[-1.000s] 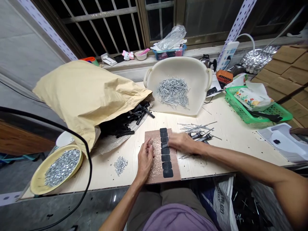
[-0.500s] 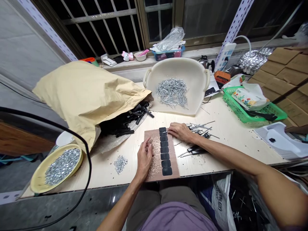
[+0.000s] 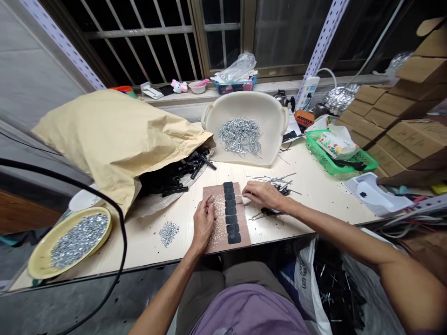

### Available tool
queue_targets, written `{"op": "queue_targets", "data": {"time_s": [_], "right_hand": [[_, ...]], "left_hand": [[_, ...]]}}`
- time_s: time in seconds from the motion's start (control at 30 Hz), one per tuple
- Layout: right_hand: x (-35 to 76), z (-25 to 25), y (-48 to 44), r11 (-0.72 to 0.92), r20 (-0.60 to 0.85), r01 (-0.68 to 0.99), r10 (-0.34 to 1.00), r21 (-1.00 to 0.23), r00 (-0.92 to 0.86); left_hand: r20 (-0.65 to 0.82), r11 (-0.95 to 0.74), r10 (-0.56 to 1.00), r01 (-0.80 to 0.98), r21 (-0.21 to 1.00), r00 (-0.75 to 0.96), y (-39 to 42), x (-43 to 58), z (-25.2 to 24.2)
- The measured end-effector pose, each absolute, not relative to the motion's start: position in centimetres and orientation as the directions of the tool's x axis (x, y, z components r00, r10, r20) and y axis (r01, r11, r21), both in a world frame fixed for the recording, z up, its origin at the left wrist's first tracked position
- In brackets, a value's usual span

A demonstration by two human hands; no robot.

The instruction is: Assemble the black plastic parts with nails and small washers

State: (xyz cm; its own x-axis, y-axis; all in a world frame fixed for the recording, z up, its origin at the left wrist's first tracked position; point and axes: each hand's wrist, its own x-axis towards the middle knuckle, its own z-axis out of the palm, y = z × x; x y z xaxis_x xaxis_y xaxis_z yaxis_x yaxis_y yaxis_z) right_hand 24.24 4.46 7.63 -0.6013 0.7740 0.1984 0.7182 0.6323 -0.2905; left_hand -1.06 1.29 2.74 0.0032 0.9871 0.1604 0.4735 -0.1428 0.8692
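Reddish-brown board [image 3: 245, 229] flat on counter [image 3: 321, 204], near end close to counter's front edge. Black round-cornered pads [image 3: 230, 204] lying flat, single lengthwise column, right of board's middle; far ones packed tighter. Pale specks [image 3: 219, 215] scattered over left half. Thin silvery rods [image 3: 273, 178] crisscrossed, right of board.

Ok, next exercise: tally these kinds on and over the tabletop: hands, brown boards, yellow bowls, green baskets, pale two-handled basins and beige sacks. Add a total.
Hands: 2 (left hand, right hand)
Brown board: 1
Yellow bowl: 1
Green basket: 1
Pale two-handled basin: 1
Beige sack: 1
Total: 7
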Motion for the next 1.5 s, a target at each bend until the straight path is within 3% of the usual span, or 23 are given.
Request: {"op": "queue_targets", "data": {"time_s": [0.13, 0.27, 0.53, 0.83, 1.0, 1.13, 1.33, 1.5], "right_hand": [[27.4, 9.8, 3.4, 0.604, -0.015, 0.788, 0.793, -0.12, -0.609], [27.4, 8.8, 1.4, 0.577, -0.263, 0.813, 0.798, 0.074, -0.542], [24.8, 7.1, 1.1, 0.549, -0.282, 0.795, 0.83, 0.258, -0.482], [24.7, 6.6, 1.2, 0.544, -0.317, 0.79, 0.83, 0.283, -0.458], [25.3, 7.4, 1.1, 0.429, -0.211, 0.875, 0.898, 0.223, -0.386], [27.4, 9.7, 1.7, 0.244, -0.02, 0.963, 0.97, 0.116, -0.243], [31.7, 13.0, 1.8, -0.077, 0.28, 0.981, 0.952, -0.179, 0.126], [34.1, 13.7, 0.2, -0.233, 0.37, 0.862, 0.83, -0.45, 0.417]], "left_hand": [[0.176, -0.156, 0.984, 0.488, 0.859, 0.006, 1.3, -1.1, 2.7], [0.22, -0.199, 0.975, 0.498, 0.844, 0.018, 1.4, -1.1, 2.7], [0.277, -0.254, 0.96, 0.504, 0.826, 0.029, 1.4, -1.4, 2.7], [0.314, -0.308, 0.947, 0.446, 0.84, 0.061, 1.7, -1.8, 1.9], [0.292, -0.3, 0.953, 0.429, 0.852, 0.085, 1.7, -2.0, 2.1], [0.3, -0.317, 0.948, 0.426, 0.847, 0.108, 1.7, -2.1, 2.3], [0.309, -0.33, 0.944, 0.435, 0.838, 0.12, 1.9, -2.3, 2.2], [0.321, -0.341, 0.939, 0.442, 0.83, 0.122, 2.0, -2.4, 2.2]]}}
